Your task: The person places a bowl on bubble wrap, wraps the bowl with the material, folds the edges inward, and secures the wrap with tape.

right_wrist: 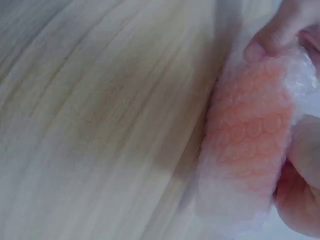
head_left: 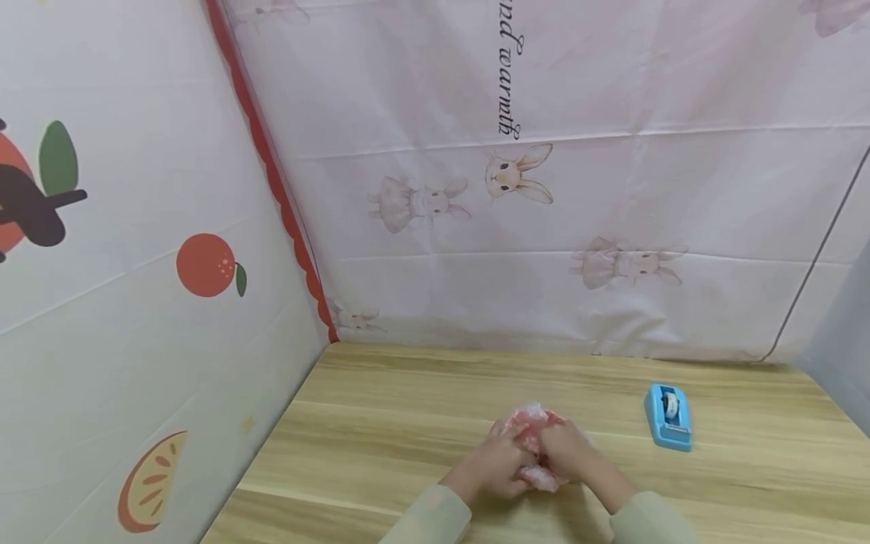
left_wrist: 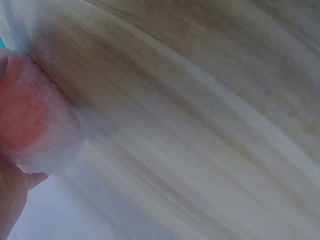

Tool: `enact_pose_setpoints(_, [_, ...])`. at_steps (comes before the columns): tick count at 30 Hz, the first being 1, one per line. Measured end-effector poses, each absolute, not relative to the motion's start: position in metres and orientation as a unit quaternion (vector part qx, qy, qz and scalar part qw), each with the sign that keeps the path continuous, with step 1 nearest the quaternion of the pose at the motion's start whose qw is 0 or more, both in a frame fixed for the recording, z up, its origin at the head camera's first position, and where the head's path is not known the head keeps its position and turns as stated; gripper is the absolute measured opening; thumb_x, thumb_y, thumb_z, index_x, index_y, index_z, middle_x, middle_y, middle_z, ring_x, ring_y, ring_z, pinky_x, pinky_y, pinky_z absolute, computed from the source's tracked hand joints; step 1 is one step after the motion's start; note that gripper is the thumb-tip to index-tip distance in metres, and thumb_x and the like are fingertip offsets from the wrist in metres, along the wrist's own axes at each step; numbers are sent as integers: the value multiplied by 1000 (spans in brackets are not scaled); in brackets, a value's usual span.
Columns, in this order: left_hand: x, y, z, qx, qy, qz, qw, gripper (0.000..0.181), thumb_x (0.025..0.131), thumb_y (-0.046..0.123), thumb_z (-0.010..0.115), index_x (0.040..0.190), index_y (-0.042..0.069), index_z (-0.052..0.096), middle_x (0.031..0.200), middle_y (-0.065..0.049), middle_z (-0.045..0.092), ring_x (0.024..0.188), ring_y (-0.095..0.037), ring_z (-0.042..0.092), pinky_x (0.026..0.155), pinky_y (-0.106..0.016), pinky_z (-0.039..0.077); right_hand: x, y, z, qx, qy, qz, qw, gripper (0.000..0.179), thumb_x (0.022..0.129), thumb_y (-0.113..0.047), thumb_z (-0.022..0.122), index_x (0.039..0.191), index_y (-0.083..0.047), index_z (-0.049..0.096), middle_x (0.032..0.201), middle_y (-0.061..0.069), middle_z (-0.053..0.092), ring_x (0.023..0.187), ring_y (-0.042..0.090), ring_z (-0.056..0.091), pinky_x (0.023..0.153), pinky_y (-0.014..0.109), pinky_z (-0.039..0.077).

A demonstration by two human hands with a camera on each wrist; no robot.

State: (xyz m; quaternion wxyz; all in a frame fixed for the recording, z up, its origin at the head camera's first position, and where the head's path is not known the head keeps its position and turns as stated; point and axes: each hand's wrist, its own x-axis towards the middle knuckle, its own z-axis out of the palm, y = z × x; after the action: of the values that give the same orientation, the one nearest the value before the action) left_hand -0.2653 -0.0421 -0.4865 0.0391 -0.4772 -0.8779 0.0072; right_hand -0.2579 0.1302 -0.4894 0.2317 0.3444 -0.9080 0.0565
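A pinkish-red item wrapped in clear bubble wrap (right_wrist: 250, 135) is between both hands, low over the table. My left hand (head_left: 499, 462) grips the bundle from its left side, fingers bent against the wrap. On the opposite side, my right hand (head_left: 567, 451) holds it with curled fingers. Through the bubbles in the right wrist view the item looks salmon-pink, its kind obscured by the wrap. Whitish, loose ends of bubble wrap stick out above and below the hands in the head view. The left wrist view catches one frosted end of the bundle (left_wrist: 40, 115) at its left edge.
A blue tape dispenser (head_left: 669, 427) with a roll in it stands on the wooden table (head_left: 381, 400), right of the hands. Printed cloth hangs behind the table (head_left: 435, 295) and along its left side (head_left: 272, 378).
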Motion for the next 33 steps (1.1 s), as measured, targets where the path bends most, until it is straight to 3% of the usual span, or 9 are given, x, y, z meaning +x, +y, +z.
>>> enact_pose_setpoints(6, [-266,-40,-484,-475,-878,33,52,16,83,41,60,75,27,59,84,17,65,131,-19,42,106,-48,36,-257,135,-487,374,-885,89,263,47,60,-40,79,46,-20,39,49,-15,32,53,-2,17,43,17,20])
enact_pose_setpoints(12, [-268,-38,-486,-472,-880,39,49,18,84,41,58,74,27,57,85,17,64,133,-18,40,107,-47,35,-257,135,-486,334,-924,38,182,38,65,-36,74,50,-19,43,56,-8,45,53,9,43,53,28,39])
enact_pose_setpoints(15, [-269,-38,-488,-468,-882,29,38,16,84,41,58,75,28,59,88,18,65,135,-18,38,108,-48,34,-256,134,-486,334,-924,32,184,34,66,-32,74,48,-18,48,58,-8,47,55,12,48,58,30,45])
enact_pose_setpoints(20, [-269,-37,-489,-466,-884,18,30,16,84,41,59,75,28,60,86,20,65,135,-19,38,108,-50,34,-254,132,-484,321,-927,42,191,32,67,-30,73,48,-17,50,60,-5,51,58,17,52,59,31,47])
enact_pose_setpoints(26, [-267,-37,-491,-472,-880,22,39,14,84,40,58,78,28,62,102,17,67,133,-19,39,106,-47,36,-247,128,-480,275,-951,47,134,29,70,-25,69,50,-16,50,70,-1,57,74,26,58,67,38,48])
enact_pose_setpoints(31, [-267,-36,-490,-482,-875,24,51,13,83,39,59,80,29,67,104,16,67,133,-18,40,102,-47,39,-246,128,-479,259,-960,42,100,35,72,-36,69,52,-15,49,72,-1,56,81,27,58,75,42,48])
enact_pose_setpoints(33, [-267,-35,-488,-480,-875,25,51,15,82,38,59,74,27,65,93,15,68,133,-18,40,103,-47,39,-249,130,-480,263,-959,38,103,39,71,-43,69,52,-15,48,73,0,57,84,29,59,76,42,48])
